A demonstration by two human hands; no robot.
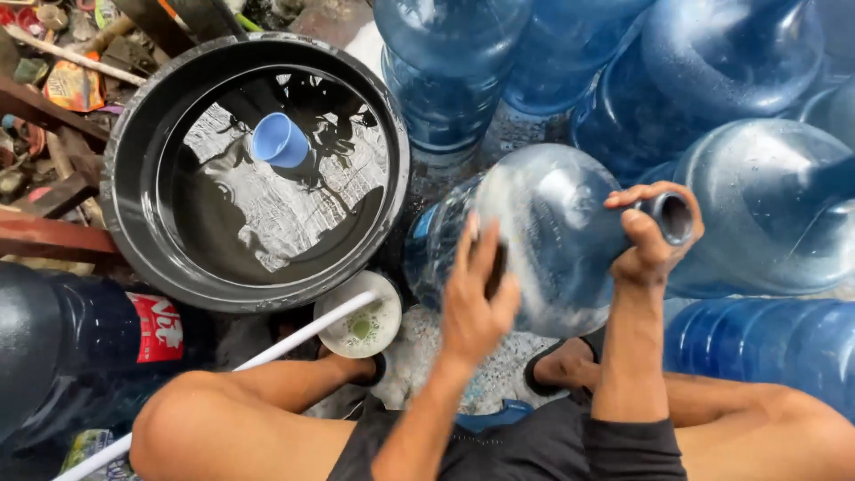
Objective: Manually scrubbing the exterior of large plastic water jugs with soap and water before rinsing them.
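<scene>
The large translucent blue plastic water jug [543,236] lies tilted, wet and soapy, between the knees. Right hand [648,233] fingers grip its neck; left hand [476,298] presses a dark scrubber [495,267] against its side.

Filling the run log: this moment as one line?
left hand: rubbing jug side | right hand: gripping jug neck | jug: tilted

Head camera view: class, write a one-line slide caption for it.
Right hand grips the neck of a tilted blue water jug while the left hand presses its side, beside a black water tub.
</scene>
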